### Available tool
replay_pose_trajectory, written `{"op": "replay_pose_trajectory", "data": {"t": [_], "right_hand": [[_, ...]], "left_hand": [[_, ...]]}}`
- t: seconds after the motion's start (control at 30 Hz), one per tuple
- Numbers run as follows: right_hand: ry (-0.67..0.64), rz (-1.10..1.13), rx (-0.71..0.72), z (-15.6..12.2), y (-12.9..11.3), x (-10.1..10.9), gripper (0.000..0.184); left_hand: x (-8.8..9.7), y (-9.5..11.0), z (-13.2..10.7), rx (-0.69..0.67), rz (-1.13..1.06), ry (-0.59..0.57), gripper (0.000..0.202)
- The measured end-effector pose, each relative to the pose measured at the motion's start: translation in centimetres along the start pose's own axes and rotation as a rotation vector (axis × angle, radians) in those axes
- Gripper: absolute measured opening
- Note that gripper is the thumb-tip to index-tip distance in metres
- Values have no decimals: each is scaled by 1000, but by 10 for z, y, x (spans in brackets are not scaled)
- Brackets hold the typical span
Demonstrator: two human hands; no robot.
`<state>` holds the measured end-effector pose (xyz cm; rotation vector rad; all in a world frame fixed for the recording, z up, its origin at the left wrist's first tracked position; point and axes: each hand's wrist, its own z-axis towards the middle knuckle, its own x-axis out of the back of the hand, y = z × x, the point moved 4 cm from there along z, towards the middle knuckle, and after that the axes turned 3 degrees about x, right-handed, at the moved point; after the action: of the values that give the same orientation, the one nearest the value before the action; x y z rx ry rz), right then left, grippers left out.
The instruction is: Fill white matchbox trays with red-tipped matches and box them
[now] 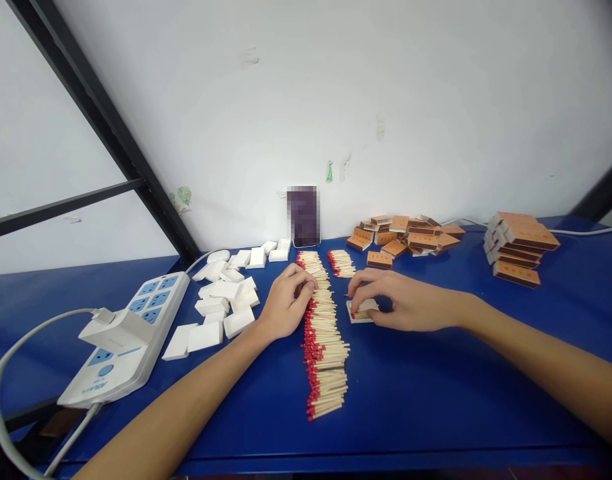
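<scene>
A long row of matches [331,333] with red heads to the left runs down the table in front of me. My left hand [289,300] rests against the row's left side with its fingers curled; what they hold, if anything, is hidden. To the right of the row, my right hand [386,297] reaches down over a small white matchbox tray [357,320]. Its fingertips and thumb hold a few matches [362,315] lying in the tray. One loose match head shows just beyond the tray. A smaller group of matches [342,263] lies farther back.
White matchbox trays [226,293] are scattered on the left, beside a power strip [131,340] with cables. Orange matchbox sleeves [411,233] lie heaped at the back right, and boxes [519,243] stand stacked farther right. A blurred phone-like panel [304,217] leans on the wall.
</scene>
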<state>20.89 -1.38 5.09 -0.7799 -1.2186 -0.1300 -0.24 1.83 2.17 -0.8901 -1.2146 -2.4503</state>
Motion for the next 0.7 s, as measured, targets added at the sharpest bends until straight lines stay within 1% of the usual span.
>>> {"op": "replay_pose_trajectory", "data": {"t": [0.1, 0.2, 0.3, 0.37, 0.43, 0.5, 0.6, 0.7], "right_hand": [[-28, 16, -5, 0, 0, -1, 19], [-27, 22, -21, 1, -1, -1, 20], [7, 16, -14, 3, -1, 0, 21], [53, -24, -19, 3, 3, 2, 22], [108, -98, -57, 3, 13, 3, 24], [129, -183, -113, 3, 27, 4, 27], [36, -212, -151, 2, 46, -1, 29], [6, -225, -185, 2, 54, -4, 25]], "left_hand": [[0, 0, -1, 4, 6, -8, 23], [0, 0, -1, 6, 9, -12, 23], [-1, 0, -1, 6, 10, -13, 23], [-1, 0, -1, 6, 10, -14, 23], [-1, 0, -1, 4, 8, -16, 23], [-1, 0, -1, 3, 9, -18, 23], [-1, 0, -1, 1, 12, -20, 23], [-1, 1, -1, -3, 11, -18, 23]]}}
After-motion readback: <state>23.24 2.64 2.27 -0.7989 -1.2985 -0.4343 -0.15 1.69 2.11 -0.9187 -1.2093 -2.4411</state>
